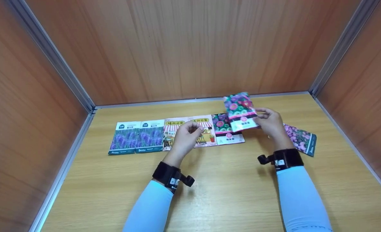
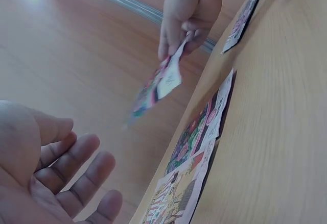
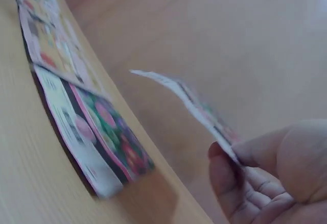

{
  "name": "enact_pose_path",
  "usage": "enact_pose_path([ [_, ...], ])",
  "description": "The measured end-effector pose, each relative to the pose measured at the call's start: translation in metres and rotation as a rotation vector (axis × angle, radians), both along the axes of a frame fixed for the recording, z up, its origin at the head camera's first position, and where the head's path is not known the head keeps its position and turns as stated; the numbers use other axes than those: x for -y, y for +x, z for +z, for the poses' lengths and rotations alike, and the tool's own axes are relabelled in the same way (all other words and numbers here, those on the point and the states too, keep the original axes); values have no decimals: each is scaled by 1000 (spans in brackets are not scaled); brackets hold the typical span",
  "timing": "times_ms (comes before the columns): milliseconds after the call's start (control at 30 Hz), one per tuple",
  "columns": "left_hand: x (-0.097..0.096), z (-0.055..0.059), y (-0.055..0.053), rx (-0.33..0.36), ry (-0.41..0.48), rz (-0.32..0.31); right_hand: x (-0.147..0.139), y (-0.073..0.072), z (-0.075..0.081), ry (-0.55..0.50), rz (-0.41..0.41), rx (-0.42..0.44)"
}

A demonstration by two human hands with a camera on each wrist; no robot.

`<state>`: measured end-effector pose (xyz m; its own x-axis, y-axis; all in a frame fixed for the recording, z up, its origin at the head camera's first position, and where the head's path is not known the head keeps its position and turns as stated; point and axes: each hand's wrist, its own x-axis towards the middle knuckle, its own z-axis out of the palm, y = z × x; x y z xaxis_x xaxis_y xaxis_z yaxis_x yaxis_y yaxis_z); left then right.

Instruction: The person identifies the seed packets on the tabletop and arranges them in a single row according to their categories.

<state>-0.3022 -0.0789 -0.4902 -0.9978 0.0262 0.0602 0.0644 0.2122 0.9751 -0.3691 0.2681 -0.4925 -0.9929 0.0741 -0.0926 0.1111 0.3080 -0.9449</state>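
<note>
My right hand (image 1: 271,124) pinches a seed packet (image 1: 240,106) with purple, pink and red flowers by its right edge, above the table. Part of a matching flower packet (image 1: 221,129) on the table is covered by it in the head view. My left hand (image 1: 185,140) hovers over two pink packets with striped awnings (image 1: 204,130), hiding some of them. Its fingers are loosely bent, and nothing is between them in the left wrist view. The held packet (image 3: 186,101) looks slightly bent and blurred in the right wrist view.
Two lavender packets (image 1: 150,135) lie at the left end of the row, side by side. A pink-flower packet (image 1: 301,140) lies apart, tilted, beyond my right wrist. Wooden panels (image 1: 193,48) with metal edging enclose the table (image 1: 225,199) at the back and sides.
</note>
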Motion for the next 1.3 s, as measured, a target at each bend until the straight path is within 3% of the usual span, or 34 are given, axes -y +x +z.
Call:
enact_pose_path([
  [167,0,1,1,10,-58,11,-33,3,-2,129,-27,127],
  [333,2,1,2,-33,-42,31,-47,3,-9,225,-33,211],
  [533,4,0,2,-58,-24,20,-47,0,-19,334,34,197],
  [767,3,1,3,-19,-62,6,-45,0,-18,440,62,197],
  [1300,5,4,5,9,-63,-3,-41,3,-16,508,56,261],
])
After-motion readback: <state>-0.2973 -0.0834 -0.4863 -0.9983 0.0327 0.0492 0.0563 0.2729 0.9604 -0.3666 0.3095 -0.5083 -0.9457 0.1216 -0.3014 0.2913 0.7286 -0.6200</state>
